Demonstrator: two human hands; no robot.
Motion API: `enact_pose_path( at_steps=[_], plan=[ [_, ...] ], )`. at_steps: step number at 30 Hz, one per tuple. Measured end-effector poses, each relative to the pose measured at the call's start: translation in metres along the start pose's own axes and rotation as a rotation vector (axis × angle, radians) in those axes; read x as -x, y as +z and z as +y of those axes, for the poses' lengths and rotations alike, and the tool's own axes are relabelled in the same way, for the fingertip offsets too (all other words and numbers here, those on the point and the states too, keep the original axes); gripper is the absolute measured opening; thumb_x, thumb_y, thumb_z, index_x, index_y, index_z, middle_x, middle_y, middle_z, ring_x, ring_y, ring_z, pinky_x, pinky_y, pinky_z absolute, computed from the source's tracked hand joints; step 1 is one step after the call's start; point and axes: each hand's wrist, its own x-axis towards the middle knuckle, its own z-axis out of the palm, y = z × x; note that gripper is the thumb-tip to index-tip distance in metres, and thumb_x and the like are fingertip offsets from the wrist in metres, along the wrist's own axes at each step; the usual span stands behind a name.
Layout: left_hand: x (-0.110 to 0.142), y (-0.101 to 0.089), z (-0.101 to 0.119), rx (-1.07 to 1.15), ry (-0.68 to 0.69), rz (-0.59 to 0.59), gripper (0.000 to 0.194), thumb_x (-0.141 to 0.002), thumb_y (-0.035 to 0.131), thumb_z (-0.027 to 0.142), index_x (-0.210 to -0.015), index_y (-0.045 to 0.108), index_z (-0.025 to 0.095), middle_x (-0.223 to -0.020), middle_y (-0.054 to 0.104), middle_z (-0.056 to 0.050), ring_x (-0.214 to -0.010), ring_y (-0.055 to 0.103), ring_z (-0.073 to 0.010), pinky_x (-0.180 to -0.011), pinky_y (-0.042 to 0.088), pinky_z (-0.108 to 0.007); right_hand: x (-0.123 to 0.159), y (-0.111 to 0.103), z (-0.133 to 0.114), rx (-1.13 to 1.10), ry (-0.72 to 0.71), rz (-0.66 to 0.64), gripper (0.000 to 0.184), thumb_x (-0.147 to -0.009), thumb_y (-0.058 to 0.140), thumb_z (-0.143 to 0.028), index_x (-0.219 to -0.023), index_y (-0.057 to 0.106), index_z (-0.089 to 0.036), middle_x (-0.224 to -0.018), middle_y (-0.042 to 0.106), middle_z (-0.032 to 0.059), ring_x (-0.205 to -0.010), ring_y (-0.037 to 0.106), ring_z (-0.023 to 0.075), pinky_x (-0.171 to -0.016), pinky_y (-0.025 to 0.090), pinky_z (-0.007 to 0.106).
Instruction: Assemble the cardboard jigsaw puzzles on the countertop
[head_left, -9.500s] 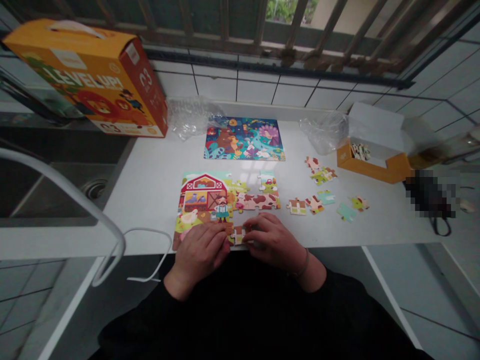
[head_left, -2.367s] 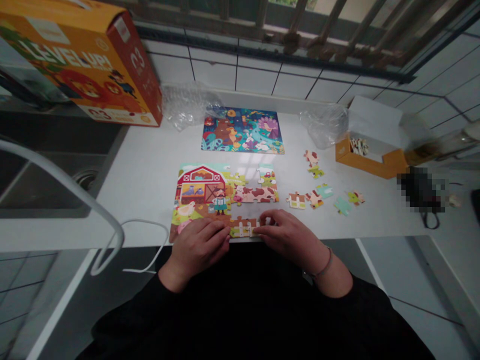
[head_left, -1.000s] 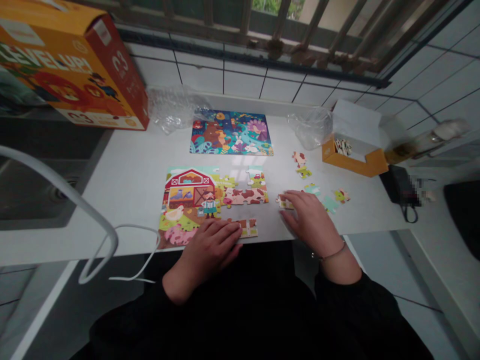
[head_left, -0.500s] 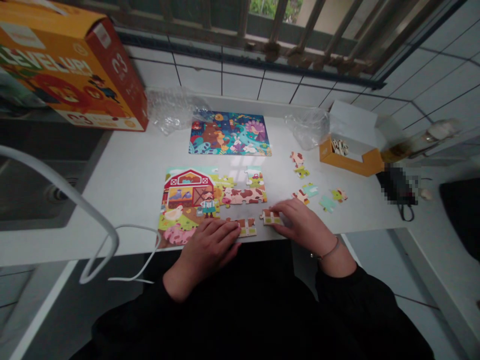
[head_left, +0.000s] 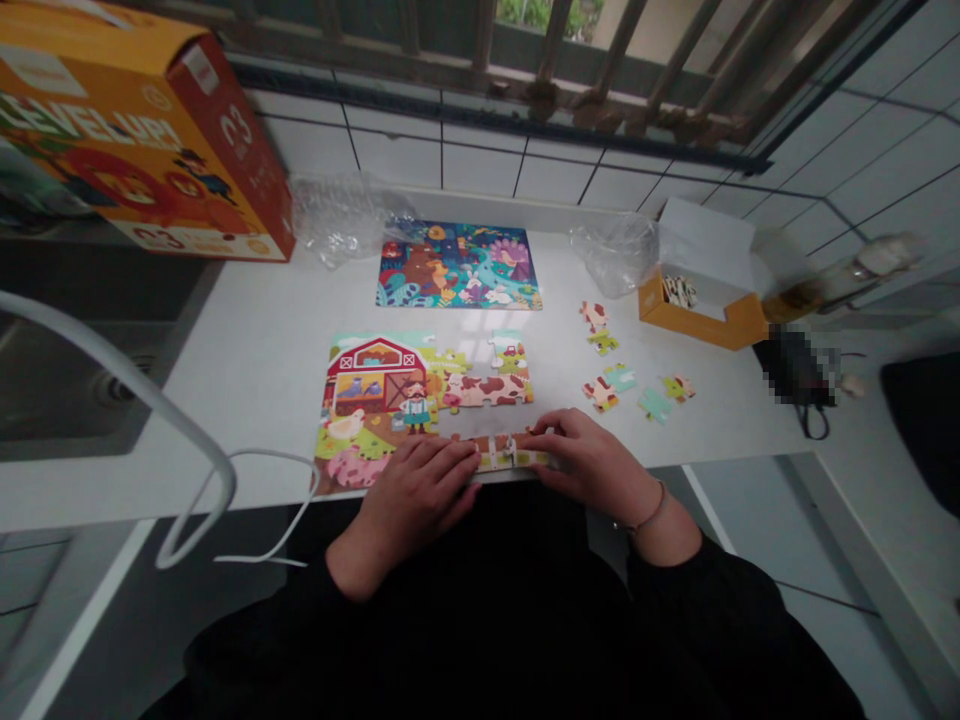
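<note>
A partly assembled farm puzzle (head_left: 390,395) with a red barn lies near the front edge of the white counter (head_left: 262,350). My left hand (head_left: 420,490) rests flat on its bottom row, fingers stretched toward a fence piece (head_left: 510,452). My right hand (head_left: 592,460) presses that fence piece against the row's right end, fingers curled over it. Several loose pieces (head_left: 630,385) lie to the right of the puzzle.
A finished colourful puzzle (head_left: 457,267) lies further back. An orange puzzle box (head_left: 142,130) stands at the back left, a small orange tray (head_left: 701,310) with pieces at the right. Plastic bags (head_left: 345,215) lie near the wall. A sink and white tube are left.
My right hand reached right to the loose pieces, took a fence piece and slid it back left against the bottom row. My left hand stayed on the puzzle.
</note>
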Motion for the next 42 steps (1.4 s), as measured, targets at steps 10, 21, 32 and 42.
enact_pose_path(
  at_steps=[10, 21, 32, 42],
  plan=[
    [-0.013, 0.008, 0.013, -0.034, -0.030, -0.111, 0.037, -0.106, 0.069, 0.041, -0.136, 0.069, 0.019, -0.122, 0.076, -0.012, -0.111, 0.066, -0.0326, -0.094, 0.047, -0.049, -0.004, 0.002, -0.004, 0.114, -0.041, -0.064, 0.040, -0.099, 0.074, -0.020, -0.137, 0.075, -0.033, -0.123, 0.068, 0.0105, -0.110, 0.064, 0.0270, -0.096, 0.059, 0.046],
    [-0.015, 0.019, 0.013, -0.105, 0.003, -0.114, 0.048, -0.109, 0.065, 0.041, -0.154, 0.059, 0.026, -0.140, 0.071, -0.010, -0.122, 0.063, -0.0313, -0.105, 0.043, -0.050, -0.004, 0.005, -0.012, 0.165, -0.030, -0.051, 0.046, -0.098, 0.072, -0.016, -0.141, 0.072, -0.033, -0.131, 0.069, 0.0099, -0.112, 0.066, 0.0273, -0.097, 0.058, 0.046],
    [-0.016, 0.018, 0.012, -0.110, 0.010, -0.111, 0.045, -0.107, 0.068, 0.042, -0.149, 0.063, 0.026, -0.138, 0.070, -0.009, -0.119, 0.063, -0.0306, -0.104, 0.045, -0.050, 0.011, -0.023, 0.034, 0.482, 0.558, 0.143, 0.029, -0.104, 0.063, -0.032, -0.125, 0.072, -0.014, -0.123, 0.073, 0.0209, -0.113, 0.069, 0.0361, -0.098, 0.058, 0.052],
    [-0.016, 0.017, 0.013, -0.093, 0.002, -0.112, 0.045, -0.106, 0.068, 0.041, -0.149, 0.063, 0.027, -0.138, 0.071, -0.011, -0.119, 0.064, -0.0315, -0.104, 0.046, -0.050, 0.008, -0.021, 0.021, 0.354, 0.512, 0.177, 0.038, -0.110, 0.057, -0.048, -0.126, 0.072, -0.017, -0.114, 0.075, 0.0184, -0.105, 0.072, 0.0346, -0.091, 0.059, 0.049]
  ],
)
